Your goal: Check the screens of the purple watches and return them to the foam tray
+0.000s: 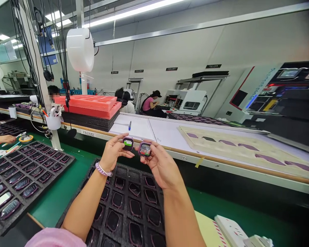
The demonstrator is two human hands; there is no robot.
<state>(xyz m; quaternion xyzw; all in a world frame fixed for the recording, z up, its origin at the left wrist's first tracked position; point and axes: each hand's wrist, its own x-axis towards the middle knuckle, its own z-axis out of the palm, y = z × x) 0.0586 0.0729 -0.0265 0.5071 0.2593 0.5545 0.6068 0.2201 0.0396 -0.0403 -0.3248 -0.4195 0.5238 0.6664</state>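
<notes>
Between the thumb and fingers of my left hand is a smartwatch with a dark case and a lit screen showing a green band. My right hand grips a second smartwatch, purple-rimmed, its screen lit with coloured patches. The two watches are held side by side, slightly apart, with their screens facing me. Below both hands lies a black foam tray whose compartments hold several dark-screened, purple-rimmed watches. My forearms hide parts of this tray.
Another black tray of watches lies left on the green bench. Above it, a shelf carries red trays, a blue pen and a cream tray. A co-worker's hand shows at far left. A power strip sits lower right.
</notes>
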